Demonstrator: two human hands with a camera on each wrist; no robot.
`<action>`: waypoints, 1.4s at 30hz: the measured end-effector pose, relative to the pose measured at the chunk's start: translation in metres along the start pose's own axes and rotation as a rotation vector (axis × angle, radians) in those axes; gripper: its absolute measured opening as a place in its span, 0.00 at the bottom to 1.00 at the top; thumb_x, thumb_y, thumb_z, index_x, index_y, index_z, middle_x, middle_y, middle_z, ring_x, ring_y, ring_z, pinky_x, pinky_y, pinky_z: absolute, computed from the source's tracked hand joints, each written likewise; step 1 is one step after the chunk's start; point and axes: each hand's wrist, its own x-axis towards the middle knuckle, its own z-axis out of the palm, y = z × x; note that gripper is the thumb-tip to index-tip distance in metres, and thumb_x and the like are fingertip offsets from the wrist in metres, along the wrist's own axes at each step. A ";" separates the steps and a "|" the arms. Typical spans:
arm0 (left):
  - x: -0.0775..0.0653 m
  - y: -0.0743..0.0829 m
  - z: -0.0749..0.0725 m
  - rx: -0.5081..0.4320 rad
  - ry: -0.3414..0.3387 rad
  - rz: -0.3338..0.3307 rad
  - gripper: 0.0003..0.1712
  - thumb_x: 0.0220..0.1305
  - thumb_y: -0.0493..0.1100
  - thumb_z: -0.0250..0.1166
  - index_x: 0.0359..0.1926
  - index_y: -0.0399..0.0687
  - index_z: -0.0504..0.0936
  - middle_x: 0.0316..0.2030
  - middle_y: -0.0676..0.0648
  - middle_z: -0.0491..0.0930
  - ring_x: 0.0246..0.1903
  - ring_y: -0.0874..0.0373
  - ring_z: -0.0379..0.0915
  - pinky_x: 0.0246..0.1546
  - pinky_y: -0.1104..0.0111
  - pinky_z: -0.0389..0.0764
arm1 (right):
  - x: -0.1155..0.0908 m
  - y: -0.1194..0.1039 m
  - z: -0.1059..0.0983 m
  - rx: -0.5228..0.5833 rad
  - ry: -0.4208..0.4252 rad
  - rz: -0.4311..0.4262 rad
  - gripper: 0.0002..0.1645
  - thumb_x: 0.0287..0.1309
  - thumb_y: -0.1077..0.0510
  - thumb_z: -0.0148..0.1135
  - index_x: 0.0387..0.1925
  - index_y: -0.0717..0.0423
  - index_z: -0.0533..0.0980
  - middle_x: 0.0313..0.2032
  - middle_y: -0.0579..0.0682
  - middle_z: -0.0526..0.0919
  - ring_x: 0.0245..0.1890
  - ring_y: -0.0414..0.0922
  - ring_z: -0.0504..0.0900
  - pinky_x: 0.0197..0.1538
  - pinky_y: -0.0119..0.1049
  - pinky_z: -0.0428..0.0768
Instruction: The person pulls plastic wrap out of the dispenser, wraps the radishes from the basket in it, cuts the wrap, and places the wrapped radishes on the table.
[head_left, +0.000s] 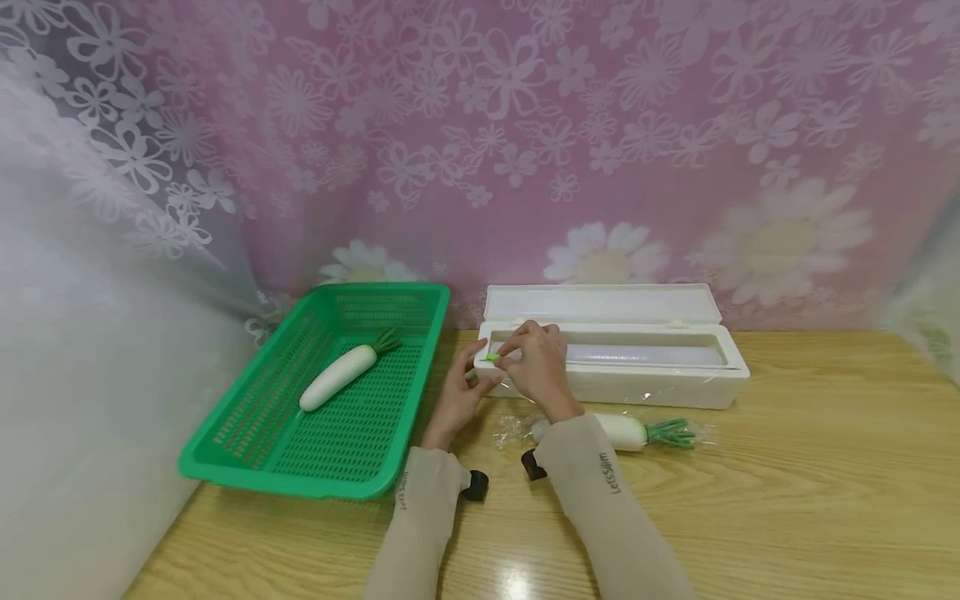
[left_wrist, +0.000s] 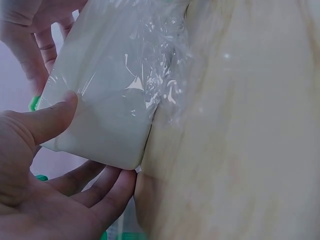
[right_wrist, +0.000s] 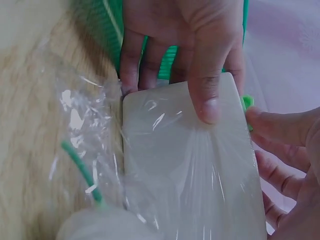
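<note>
A white plastic wrap dispenser box (head_left: 652, 389) stands with its lid tipped back, a roll of clear film (head_left: 645, 354) inside. My left hand (head_left: 456, 398) grips the box's left end, thumb on the front face and fingers along the end. With thumb and fingertips, my right hand (head_left: 542, 367) pinches a small green slider (head_left: 492, 357) at the left of the front rim. Clear film hangs over the box front, shiny and wrinkled in the left wrist view. Close before the box lies a white radish (head_left: 626, 432) in clear film, partly hidden by my right sleeve.
To the left is a green slotted basket (head_left: 408, 417) holding another white radish (head_left: 339, 379) with trimmed green stems. A pink floral curtain (head_left: 465, 167) hangs behind the wooden table (head_left: 825, 467). Crumpled film (right_wrist: 80, 115) sticks out beside the box.
</note>
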 end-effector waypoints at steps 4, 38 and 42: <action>0.001 0.001 0.003 -0.013 -0.005 -0.036 0.33 0.68 0.23 0.60 0.72 0.33 0.63 0.58 0.25 0.70 0.40 0.46 0.79 0.41 0.56 0.82 | -0.001 0.002 -0.005 -0.001 -0.019 0.025 0.06 0.52 0.60 0.78 0.30 0.59 0.88 0.42 0.53 0.81 0.51 0.62 0.72 0.58 0.59 0.66; 0.002 -0.003 -0.002 0.080 0.032 -0.027 0.32 0.68 0.26 0.62 0.71 0.34 0.65 0.59 0.26 0.70 0.50 0.38 0.73 0.38 0.69 0.74 | -0.025 0.070 -0.085 0.058 -0.075 -0.037 0.02 0.55 0.70 0.71 0.29 0.68 0.85 0.24 0.50 0.76 0.32 0.51 0.67 0.38 0.42 0.64; 0.000 -0.003 -0.001 0.070 0.031 -0.058 0.32 0.68 0.27 0.62 0.71 0.35 0.65 0.60 0.26 0.69 0.50 0.39 0.73 0.38 0.69 0.75 | -0.032 0.086 -0.105 0.023 -0.089 -0.058 0.02 0.54 0.69 0.72 0.29 0.66 0.85 0.24 0.48 0.77 0.32 0.50 0.68 0.37 0.43 0.66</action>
